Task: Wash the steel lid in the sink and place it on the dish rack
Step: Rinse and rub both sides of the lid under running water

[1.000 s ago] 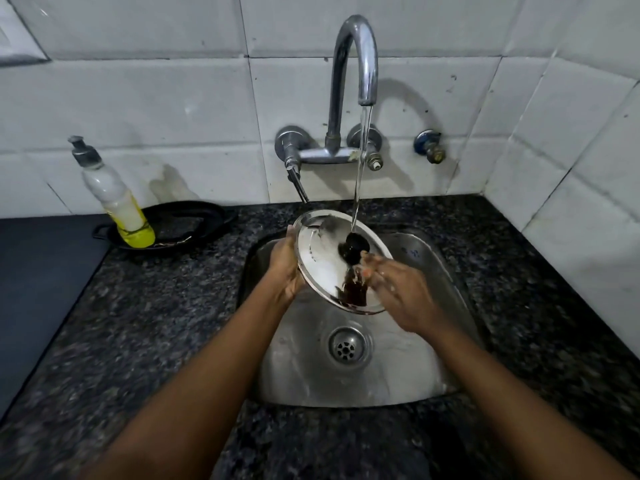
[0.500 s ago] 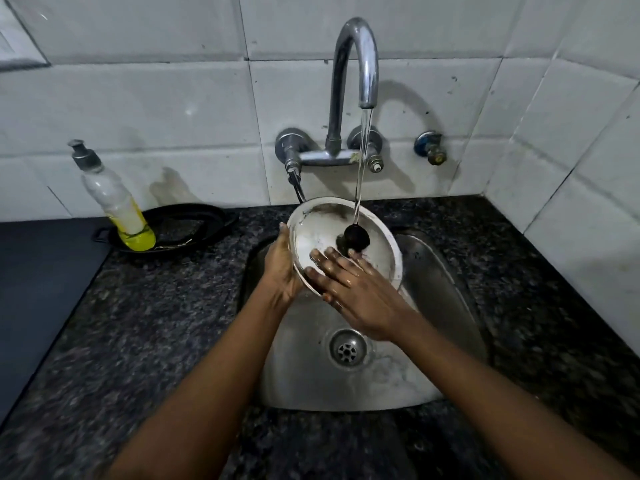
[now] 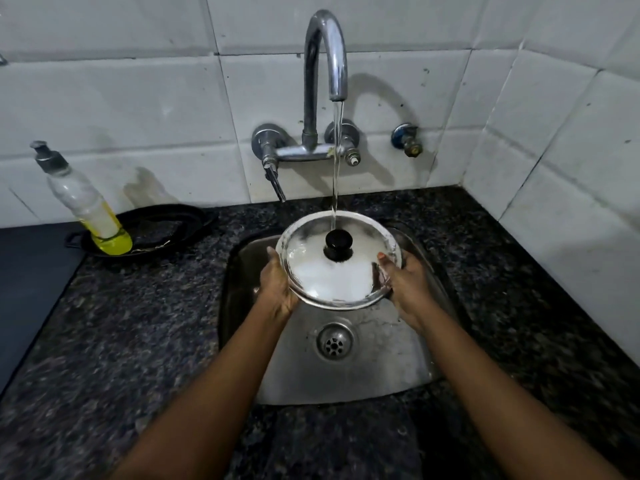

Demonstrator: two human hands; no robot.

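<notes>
One steel lid with one black knob is held over the one steel sink, knob side up and tipped a little toward the camera; being round, it has no long axis. Two hands hold it: the left hand cups the left rim and the right hand clasps the right rim, fingers curled around the edge. One tap drops a thin stream onto the lid just behind the knob, and on the dark surface to the left stand one soap bottle and one black pan.

The steel lid hides most fingers of both hands; forearms leave the bottom edge.
</notes>
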